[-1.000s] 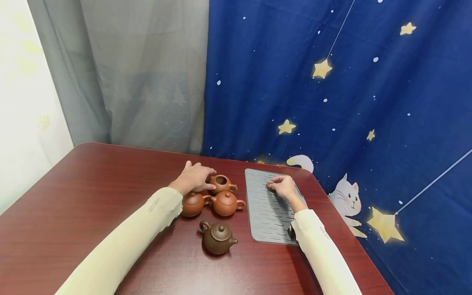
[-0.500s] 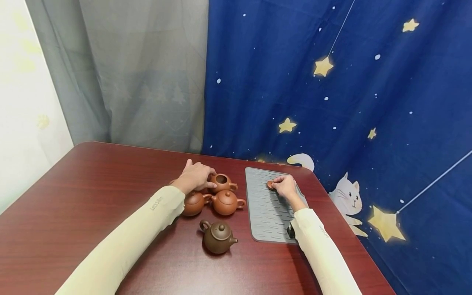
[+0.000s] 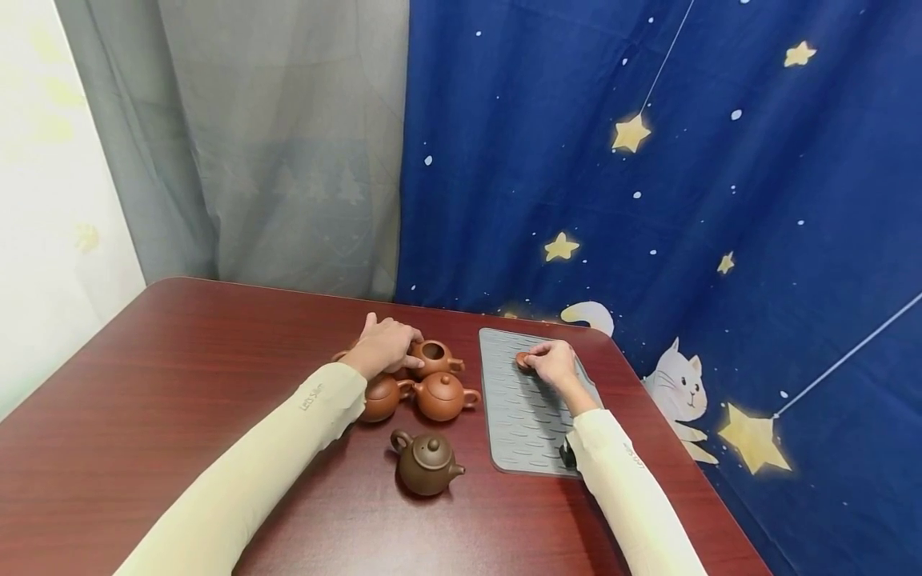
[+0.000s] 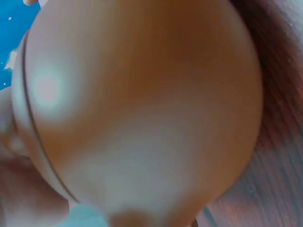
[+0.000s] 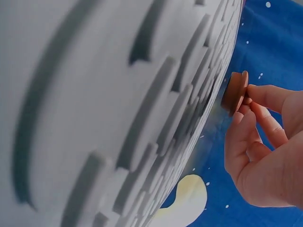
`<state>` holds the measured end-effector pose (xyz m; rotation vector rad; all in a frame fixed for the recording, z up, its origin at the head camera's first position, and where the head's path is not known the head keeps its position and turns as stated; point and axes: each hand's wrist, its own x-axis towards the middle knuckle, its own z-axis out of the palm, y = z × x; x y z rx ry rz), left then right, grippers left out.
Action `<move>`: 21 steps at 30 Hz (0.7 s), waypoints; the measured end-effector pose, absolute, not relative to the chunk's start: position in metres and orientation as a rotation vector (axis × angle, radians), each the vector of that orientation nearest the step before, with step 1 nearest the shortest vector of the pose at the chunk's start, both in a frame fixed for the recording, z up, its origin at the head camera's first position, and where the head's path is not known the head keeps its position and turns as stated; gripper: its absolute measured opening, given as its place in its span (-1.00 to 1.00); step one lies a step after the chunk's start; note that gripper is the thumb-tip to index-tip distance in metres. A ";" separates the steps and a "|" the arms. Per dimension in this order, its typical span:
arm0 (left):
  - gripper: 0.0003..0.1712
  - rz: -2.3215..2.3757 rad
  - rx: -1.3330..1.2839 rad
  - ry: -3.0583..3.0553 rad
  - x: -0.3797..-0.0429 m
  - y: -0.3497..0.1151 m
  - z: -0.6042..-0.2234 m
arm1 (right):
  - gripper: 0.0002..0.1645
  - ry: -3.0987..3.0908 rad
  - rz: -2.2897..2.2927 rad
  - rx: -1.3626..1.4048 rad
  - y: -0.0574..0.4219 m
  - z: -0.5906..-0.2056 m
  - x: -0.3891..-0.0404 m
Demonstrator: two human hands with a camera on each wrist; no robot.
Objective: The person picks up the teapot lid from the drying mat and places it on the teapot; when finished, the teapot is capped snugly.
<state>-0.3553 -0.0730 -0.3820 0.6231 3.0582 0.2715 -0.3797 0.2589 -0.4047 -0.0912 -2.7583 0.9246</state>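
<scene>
My right hand (image 3: 555,364) pinches a small reddish-brown teapot lid (image 5: 235,92) by its knob, close over the grey ridged mat (image 3: 515,424). At the left side of a lidless clay teapot (image 3: 436,358), my left hand (image 3: 385,346) holds on with thumb and fingers; that teapot's dark opening faces up. Two lidded clay teapots stand just in front, one on the right (image 3: 441,397) and one on the left (image 3: 380,398), partly covered by the left forearm. Another clay piece peeks out behind the left wrist. A rounded clay teapot body (image 4: 151,109) fills the left wrist view.
Nearer the front stands a dark brown lidded teapot (image 3: 426,464), its spout toward the mat. All of this is on a reddish wooden table (image 3: 216,352). Behind the table's far edge hang a grey curtain (image 3: 288,160) and a blue starry curtain (image 3: 504,160).
My right hand has shifted slightly left with the lid, staying over the mat. The left hand keeps its place at the lidless teapot, and the left forearm has edged right.
</scene>
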 end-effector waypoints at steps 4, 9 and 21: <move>-0.39 0.274 0.614 3.061 -0.355 -0.073 -0.382 | -0.86 -2.756 0.977 -0.047 0.252 -0.404 -0.378; -0.39 0.295 0.609 3.059 -0.355 -0.073 -0.383 | -0.88 -2.754 1.024 -0.003 0.241 -0.402 -0.373; -0.40 0.295 0.607 3.062 -0.356 -0.073 -0.384 | -0.90 -2.712 1.036 0.149 0.207 -0.391 -0.362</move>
